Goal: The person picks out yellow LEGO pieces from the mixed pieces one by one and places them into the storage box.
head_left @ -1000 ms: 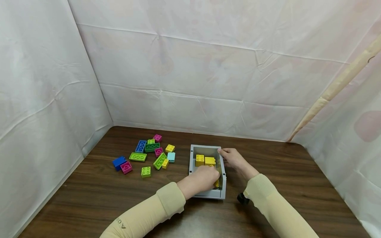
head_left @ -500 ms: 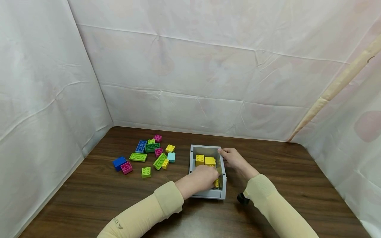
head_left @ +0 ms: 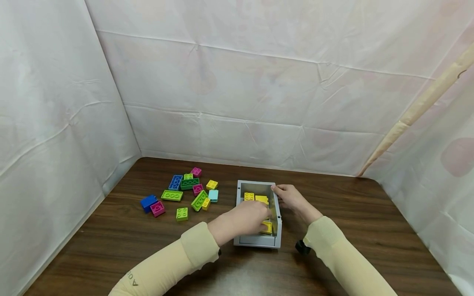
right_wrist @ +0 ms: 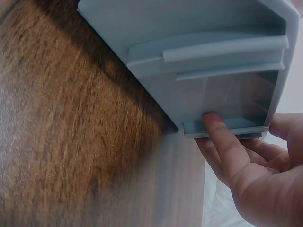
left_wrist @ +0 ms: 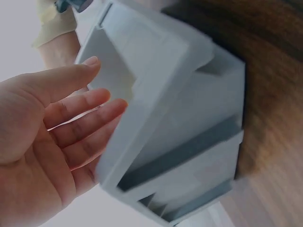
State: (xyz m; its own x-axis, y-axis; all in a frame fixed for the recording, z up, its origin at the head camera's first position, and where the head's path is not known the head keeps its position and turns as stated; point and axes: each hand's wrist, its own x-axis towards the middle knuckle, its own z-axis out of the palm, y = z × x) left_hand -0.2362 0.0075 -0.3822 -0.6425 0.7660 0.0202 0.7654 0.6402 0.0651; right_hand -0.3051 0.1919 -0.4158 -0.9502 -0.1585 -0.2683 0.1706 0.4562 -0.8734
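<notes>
A grey box [head_left: 257,241] stands on the table with several yellow bricks [head_left: 261,200] inside. My left hand [head_left: 244,220] is over the box's left side, above the bricks. In the left wrist view its fingers [left_wrist: 80,127] are spread and loosely bent beside the rim, with nothing between them. A yellow brick [head_left: 266,227] shows near the box's front end, by the left fingertips. My right hand [head_left: 294,200] holds the box's right wall at the far corner, thumb on the rim. In the right wrist view, a finger [right_wrist: 222,135] presses the outer wall.
Several loose bricks lie on the left part of the brown wooden table [head_left: 333,205]: blue, pink, light green, yellow and a dark green brick [head_left: 189,183]. A light blue brick [head_left: 213,195] is closest to the box. White curtains [head_left: 237,82] hang around the table.
My left hand has lifted and drawn back to the left inside the box, and its fingers have loosened. The yellow brick at the front end now shows more. The right hand stays put.
</notes>
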